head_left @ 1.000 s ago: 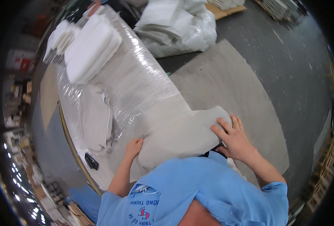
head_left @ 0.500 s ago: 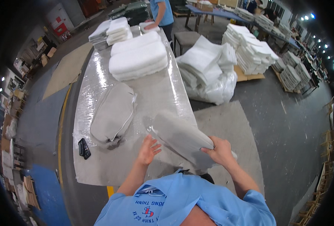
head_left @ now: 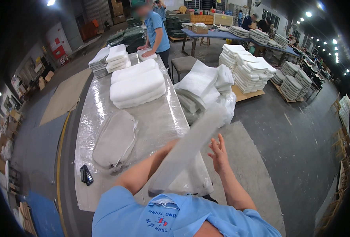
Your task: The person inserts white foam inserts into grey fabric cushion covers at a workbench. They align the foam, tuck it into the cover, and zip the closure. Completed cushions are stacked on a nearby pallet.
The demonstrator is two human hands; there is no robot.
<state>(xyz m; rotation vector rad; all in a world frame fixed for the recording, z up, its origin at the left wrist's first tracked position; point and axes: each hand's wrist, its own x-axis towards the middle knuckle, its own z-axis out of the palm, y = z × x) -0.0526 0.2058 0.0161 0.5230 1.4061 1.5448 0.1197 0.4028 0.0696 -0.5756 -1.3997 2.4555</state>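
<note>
A light grey, cushion-like piece [head_left: 189,146], smeared by motion, stands tilted up in front of my chest, its upper end leaning right. My left hand [head_left: 169,147] is behind its left edge, with the fingers hidden. My right hand [head_left: 219,155] is raised just right of the piece, fingers spread and nothing in them. A paler part [head_left: 194,173] lies low at the table's near edge, partly covered by the raised piece. On the table to the left lies a grey fabric-covered cushion [head_left: 115,138] with a light edge seam.
The long plastic-wrapped table [head_left: 151,114] carries folded white padding [head_left: 137,85], more stacks at its far end and a small black object [head_left: 86,175]. A person in blue [head_left: 156,31] stands there. Right of the table are bagged white pads [head_left: 200,85], a stool [head_left: 185,65] and stacked pads [head_left: 248,67].
The grey piece has swung from low and flat to tilted up. My right hand has let go of it and opened. My left hand has moved behind it. The view has tipped upward.
</note>
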